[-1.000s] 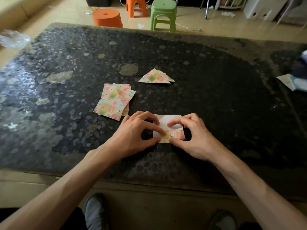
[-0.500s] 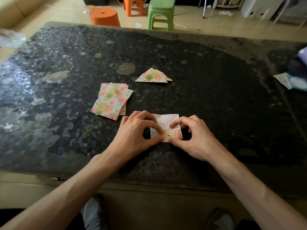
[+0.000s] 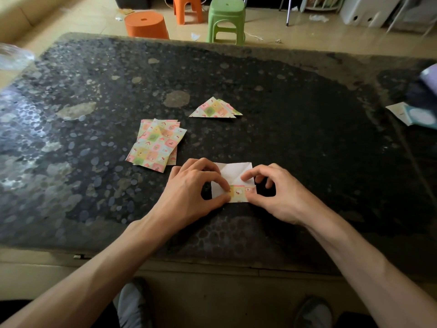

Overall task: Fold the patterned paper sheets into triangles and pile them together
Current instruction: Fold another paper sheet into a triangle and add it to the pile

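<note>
stack: flat patterned sheets (image 3: 156, 145) on dark pebbled table (image 3: 307, 114).
half-folded sheet (image 3: 234, 172): just right of stack, nearer the person, white side up w/ patterned strip turned up along near edge.
l hand (image 3: 189, 188): thumb + index pinch strip's left end.
r hand (image 3: 276, 192): thumb + index pinch its right end, other fingers curled.
triangle pile (image 3: 215, 110): beyond stack, to its right, apart.

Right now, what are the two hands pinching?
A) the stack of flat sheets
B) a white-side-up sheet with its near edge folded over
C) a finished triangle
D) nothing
B: the left hand and right hand pinch the sheet, white face up, its patterned near edge folded over; the triangles lie farther off.
</note>
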A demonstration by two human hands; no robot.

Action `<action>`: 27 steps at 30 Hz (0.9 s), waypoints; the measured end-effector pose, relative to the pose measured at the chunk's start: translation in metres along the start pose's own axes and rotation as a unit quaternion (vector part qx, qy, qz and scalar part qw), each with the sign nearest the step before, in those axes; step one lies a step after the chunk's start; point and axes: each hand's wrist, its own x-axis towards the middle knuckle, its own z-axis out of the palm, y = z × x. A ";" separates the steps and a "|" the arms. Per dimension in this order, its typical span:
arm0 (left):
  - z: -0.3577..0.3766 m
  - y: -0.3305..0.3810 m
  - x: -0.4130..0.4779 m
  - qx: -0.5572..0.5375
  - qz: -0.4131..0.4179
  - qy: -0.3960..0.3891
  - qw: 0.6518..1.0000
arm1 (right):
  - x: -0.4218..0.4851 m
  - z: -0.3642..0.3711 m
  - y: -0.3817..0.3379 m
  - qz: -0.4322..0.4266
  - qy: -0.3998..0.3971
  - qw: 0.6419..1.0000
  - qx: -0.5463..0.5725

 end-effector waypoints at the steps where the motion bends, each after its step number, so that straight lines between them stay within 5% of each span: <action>1: 0.000 0.000 0.000 0.000 0.000 -0.001 1.000 | 0.000 0.000 0.000 -0.001 0.001 1.000 -0.002; 19: -0.002 -0.002 0.001 0.004 0.007 -0.024 1.000 | 0.003 -0.013 -0.001 0.012 -0.056 0.998 -0.008; 27: -0.005 -0.005 0.003 0.004 0.014 -0.043 0.999 | 0.004 -0.005 -0.003 0.012 -0.015 1.000 0.000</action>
